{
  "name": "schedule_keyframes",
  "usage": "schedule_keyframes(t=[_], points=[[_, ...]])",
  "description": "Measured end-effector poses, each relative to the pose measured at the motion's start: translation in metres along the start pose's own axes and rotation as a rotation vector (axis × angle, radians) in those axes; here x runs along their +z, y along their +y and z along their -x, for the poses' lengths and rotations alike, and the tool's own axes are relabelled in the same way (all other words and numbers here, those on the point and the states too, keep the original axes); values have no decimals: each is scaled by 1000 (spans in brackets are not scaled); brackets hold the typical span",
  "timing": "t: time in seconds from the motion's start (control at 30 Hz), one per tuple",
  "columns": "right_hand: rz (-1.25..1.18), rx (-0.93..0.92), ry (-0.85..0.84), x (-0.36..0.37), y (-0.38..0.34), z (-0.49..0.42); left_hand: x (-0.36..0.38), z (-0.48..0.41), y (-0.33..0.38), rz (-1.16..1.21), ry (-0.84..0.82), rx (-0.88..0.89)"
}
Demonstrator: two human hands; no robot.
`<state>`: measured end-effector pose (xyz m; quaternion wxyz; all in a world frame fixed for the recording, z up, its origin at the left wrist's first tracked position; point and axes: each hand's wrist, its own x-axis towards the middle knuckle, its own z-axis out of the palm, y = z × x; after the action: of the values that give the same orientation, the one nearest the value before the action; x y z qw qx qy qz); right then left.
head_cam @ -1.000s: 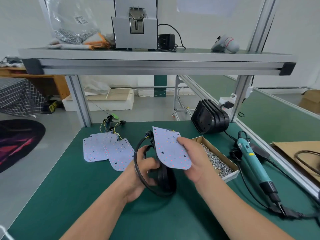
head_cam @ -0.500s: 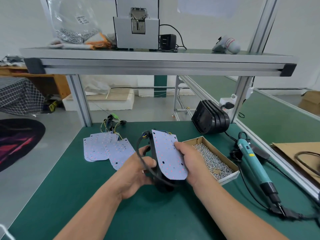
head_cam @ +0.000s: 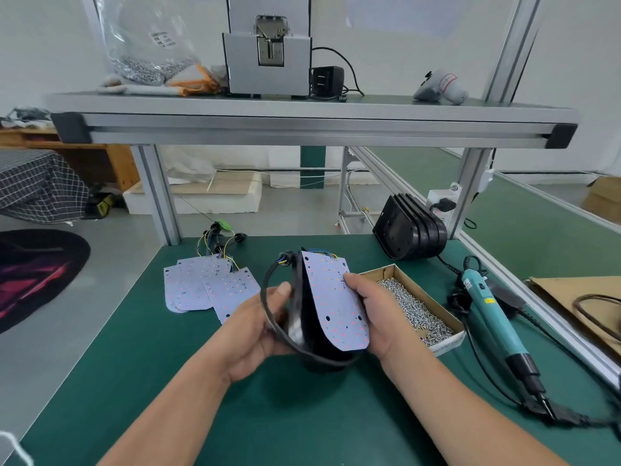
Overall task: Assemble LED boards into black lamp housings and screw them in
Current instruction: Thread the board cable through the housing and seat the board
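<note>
In the middle of the green table my left hand (head_cam: 260,326) grips a black lamp housing (head_cam: 311,326) that stands on its edge, with a black cable (head_cam: 268,299) looping over my fingers. My right hand (head_cam: 374,312) holds a white LED board (head_cam: 331,299) dotted with red and orange LEDs. The board leans against the housing's open side, its wired end up. Several more LED boards (head_cam: 201,285) with coloured wires lie flat to the left.
A cardboard box of screws (head_cam: 415,306) sits just right of my right hand. A teal electric screwdriver (head_cam: 492,316) lies further right with its cord. A stack of black housings (head_cam: 410,230) stands at the back right. An aluminium shelf (head_cam: 312,124) spans overhead.
The board has swung from flat and facing me to nearly upright against the housing. Both hands have come closer together, and the housing now stands on the table.
</note>
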<state>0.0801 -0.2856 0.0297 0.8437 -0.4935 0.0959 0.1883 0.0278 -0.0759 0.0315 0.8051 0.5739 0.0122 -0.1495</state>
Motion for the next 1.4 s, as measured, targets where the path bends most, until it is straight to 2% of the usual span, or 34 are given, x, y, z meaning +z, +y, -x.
schedule_keyframes(t=[0.2, 0.3, 0.57, 0.6, 0.73, 0.87, 0.93, 1.0, 1.07, 1.4], points=[[11, -24, -56, -2, -6, 3, -5, -14, -8, -6, 397, 71], [26, -66, -75, -1, -4, 4, -11, -17, -12, 60, 499, 146], [-26, -88, -141, 4, 2, 5, 10, -11, -8, 681, 294, 3], [-30, -89, -156, 4, 2, 5, 10, -12, -5, 688, 292, 23], [0, -122, -206, 5, 3, 7, -3, -15, -4, 462, 263, 117], [23, -138, -304, 2, 5, 7, -14, -13, -9, 476, 250, 150], [48, -128, -353, 4, 8, 8, -15, -18, -8, 484, 384, 148], [60, -125, -376, 6, 14, 8, -12, -22, -4, 360, 573, 162], [50, -120, -369, 9, 20, 8, -9, -21, -1, 276, 639, 206], [-6, -141, -177, 14, 27, 7, 3, -22, -7, 316, 502, 234]])
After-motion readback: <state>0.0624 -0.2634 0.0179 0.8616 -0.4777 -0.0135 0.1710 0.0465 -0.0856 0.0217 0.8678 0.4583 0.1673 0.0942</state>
